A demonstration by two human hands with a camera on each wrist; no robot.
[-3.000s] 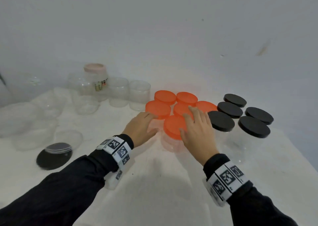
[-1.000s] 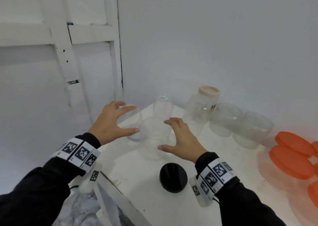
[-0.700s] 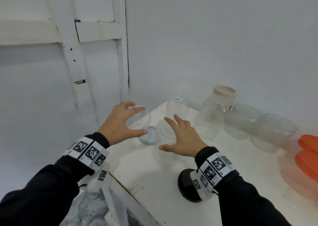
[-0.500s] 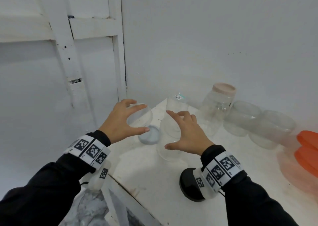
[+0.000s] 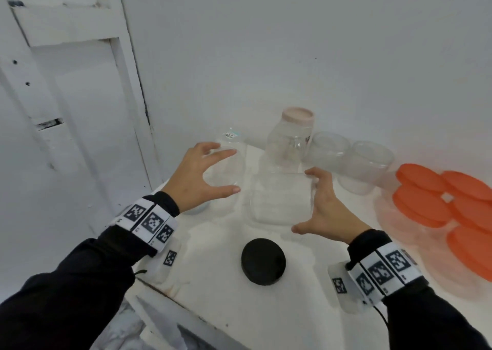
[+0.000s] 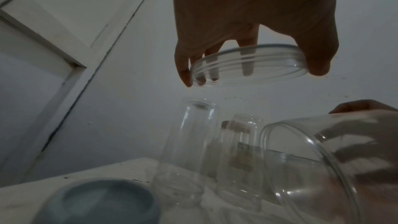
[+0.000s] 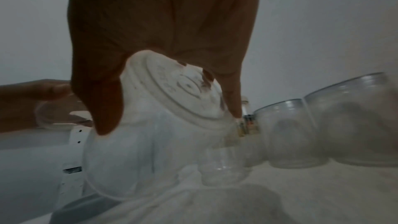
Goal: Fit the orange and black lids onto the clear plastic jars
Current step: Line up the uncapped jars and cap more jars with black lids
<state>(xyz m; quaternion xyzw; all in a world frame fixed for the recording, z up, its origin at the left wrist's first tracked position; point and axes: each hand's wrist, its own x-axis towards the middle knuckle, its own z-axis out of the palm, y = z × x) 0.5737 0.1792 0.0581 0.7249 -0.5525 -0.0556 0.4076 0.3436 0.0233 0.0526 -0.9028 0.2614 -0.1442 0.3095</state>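
The left hand [image 5: 198, 178] is spread wide, thumb and fingertips clamped on the rim of a clear jar [image 5: 222, 168]; the left wrist view shows that threaded rim [image 6: 247, 64] pinched between thumb on one side and fingers on the other, lifted clear of the table. The right hand [image 5: 327, 208] cups a second, wider clear jar [image 5: 281, 199], fingers along its far side and thumb underneath at the near edge. This jar is tipped on its side, its mouth turned toward the left hand and its base [image 7: 178, 88] against the right palm, as the right wrist view shows.

Just below and between the two hands a black lid [image 5: 263, 261] lies flat on the white table [image 5: 239, 309]. Under the left wrist a pale blue-grey lid [image 6: 101, 202] rests on the table. Beyond the hands, against the wall, stand a tall narrow clear bottle [image 6: 189, 151], a jar with a pale pink lid [image 5: 292, 136] and two open clear tubs [image 5: 351, 160]. To the right of the right hand sit jars closed with orange lids [image 5: 452, 203], packed close together.
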